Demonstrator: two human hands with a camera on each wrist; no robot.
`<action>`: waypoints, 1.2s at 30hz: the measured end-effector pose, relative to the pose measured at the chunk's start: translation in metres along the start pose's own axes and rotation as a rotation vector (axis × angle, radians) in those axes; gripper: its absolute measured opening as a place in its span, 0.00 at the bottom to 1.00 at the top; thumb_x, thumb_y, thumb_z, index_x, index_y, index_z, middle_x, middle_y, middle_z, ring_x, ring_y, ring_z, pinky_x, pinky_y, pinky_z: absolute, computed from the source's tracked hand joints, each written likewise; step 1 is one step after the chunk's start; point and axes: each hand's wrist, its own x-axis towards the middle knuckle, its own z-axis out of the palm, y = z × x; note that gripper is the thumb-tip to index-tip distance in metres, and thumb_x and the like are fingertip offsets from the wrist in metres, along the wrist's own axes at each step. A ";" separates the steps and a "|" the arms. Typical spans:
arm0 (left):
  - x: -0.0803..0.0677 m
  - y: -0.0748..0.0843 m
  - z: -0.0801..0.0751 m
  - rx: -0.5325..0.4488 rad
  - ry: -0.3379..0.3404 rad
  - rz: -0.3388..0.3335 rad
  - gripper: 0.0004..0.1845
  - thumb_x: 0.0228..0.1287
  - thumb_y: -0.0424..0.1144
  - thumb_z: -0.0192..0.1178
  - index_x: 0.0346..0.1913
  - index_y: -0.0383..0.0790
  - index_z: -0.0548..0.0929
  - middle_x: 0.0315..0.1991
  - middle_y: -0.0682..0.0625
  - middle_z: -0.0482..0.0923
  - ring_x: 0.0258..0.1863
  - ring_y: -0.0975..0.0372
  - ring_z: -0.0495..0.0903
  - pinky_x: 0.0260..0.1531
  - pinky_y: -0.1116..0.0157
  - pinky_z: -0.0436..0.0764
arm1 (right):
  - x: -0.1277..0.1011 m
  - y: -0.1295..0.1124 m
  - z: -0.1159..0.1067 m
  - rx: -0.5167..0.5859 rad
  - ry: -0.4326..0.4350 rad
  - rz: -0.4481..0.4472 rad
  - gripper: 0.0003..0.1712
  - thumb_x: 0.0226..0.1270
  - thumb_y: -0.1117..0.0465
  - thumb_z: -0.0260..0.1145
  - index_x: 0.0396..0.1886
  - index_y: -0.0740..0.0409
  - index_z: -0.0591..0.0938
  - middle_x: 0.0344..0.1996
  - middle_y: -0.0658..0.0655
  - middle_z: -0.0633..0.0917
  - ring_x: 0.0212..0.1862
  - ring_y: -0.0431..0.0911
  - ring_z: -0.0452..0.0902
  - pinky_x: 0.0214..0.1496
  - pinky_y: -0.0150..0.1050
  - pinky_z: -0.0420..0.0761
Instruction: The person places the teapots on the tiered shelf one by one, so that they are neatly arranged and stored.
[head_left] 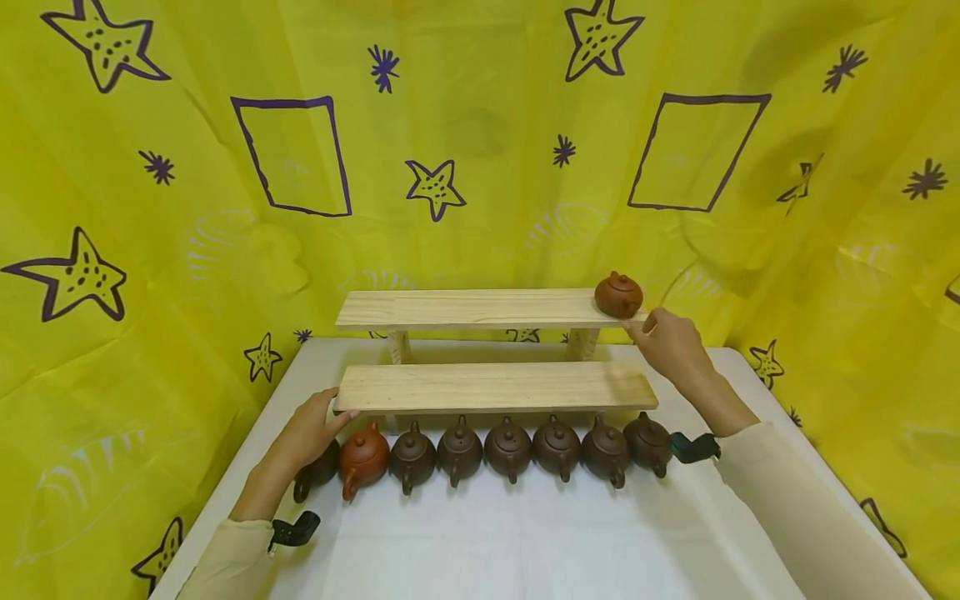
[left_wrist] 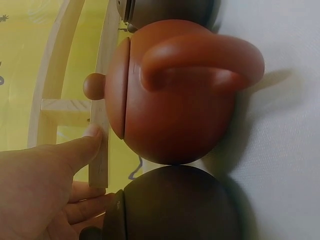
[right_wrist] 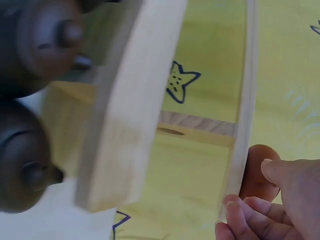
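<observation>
A yellow curtain (head_left: 480,167) printed with purple stars and squares hangs behind and beside a white table (head_left: 487,533). At the table's back edge stands a two-tier wooden shelf (head_left: 495,387). Along the front of its lower board runs a row of teapots (head_left: 510,448), mostly dark brown. One reddish teapot (head_left: 618,295) sits at the right end of the top board (head_left: 480,308). The right hand (head_left: 671,343) lies just beside it, fingers loosely bent against the board's right end, gripping nothing. The left hand (head_left: 309,429) rests with straight fingers on the lower board's left end, thumb on its edge, next to an orange teapot (head_left: 363,456).
</observation>
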 end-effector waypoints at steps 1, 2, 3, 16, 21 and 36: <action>0.000 0.000 0.000 0.000 0.001 0.002 0.34 0.80 0.44 0.60 0.72 0.18 0.67 0.69 0.21 0.69 0.71 0.29 0.68 0.70 0.32 0.67 | -0.006 0.003 0.001 -0.007 -0.005 -0.009 0.27 0.81 0.50 0.62 0.43 0.75 0.80 0.26 0.66 0.85 0.26 0.55 0.79 0.24 0.42 0.76; 0.000 0.000 0.000 0.001 0.004 0.005 0.34 0.79 0.44 0.60 0.72 0.18 0.67 0.69 0.20 0.70 0.70 0.29 0.68 0.70 0.32 0.67 | -0.012 0.005 0.002 -0.011 -0.014 -0.011 0.27 0.81 0.49 0.62 0.43 0.75 0.80 0.27 0.67 0.85 0.26 0.55 0.79 0.25 0.42 0.76; 0.000 0.000 -0.001 0.001 0.008 0.007 0.33 0.79 0.43 0.60 0.72 0.18 0.67 0.69 0.20 0.70 0.70 0.29 0.68 0.70 0.32 0.67 | -0.019 0.009 0.003 -0.013 -0.024 -0.009 0.27 0.80 0.49 0.63 0.42 0.74 0.79 0.28 0.67 0.85 0.26 0.55 0.79 0.25 0.42 0.77; 0.001 0.002 0.000 -0.001 0.002 0.013 0.33 0.80 0.43 0.60 0.72 0.19 0.67 0.69 0.21 0.70 0.70 0.30 0.69 0.70 0.33 0.68 | -0.098 0.045 0.033 -0.019 -0.114 0.062 0.28 0.79 0.44 0.64 0.34 0.67 0.78 0.25 0.59 0.84 0.23 0.48 0.76 0.25 0.41 0.74; 0.000 0.000 0.002 -0.019 0.002 0.004 0.33 0.80 0.43 0.61 0.72 0.19 0.68 0.69 0.22 0.70 0.71 0.30 0.69 0.70 0.33 0.68 | -0.117 0.050 0.047 -0.066 -0.176 0.087 0.31 0.77 0.39 0.65 0.25 0.61 0.75 0.20 0.55 0.78 0.22 0.47 0.72 0.24 0.39 0.70; -0.001 -0.001 0.000 -0.010 -0.004 -0.006 0.34 0.80 0.45 0.60 0.73 0.18 0.66 0.70 0.21 0.69 0.71 0.29 0.68 0.70 0.32 0.68 | -0.147 0.053 0.075 -0.056 -0.209 0.142 0.25 0.77 0.53 0.67 0.19 0.57 0.71 0.17 0.53 0.70 0.21 0.47 0.68 0.21 0.38 0.65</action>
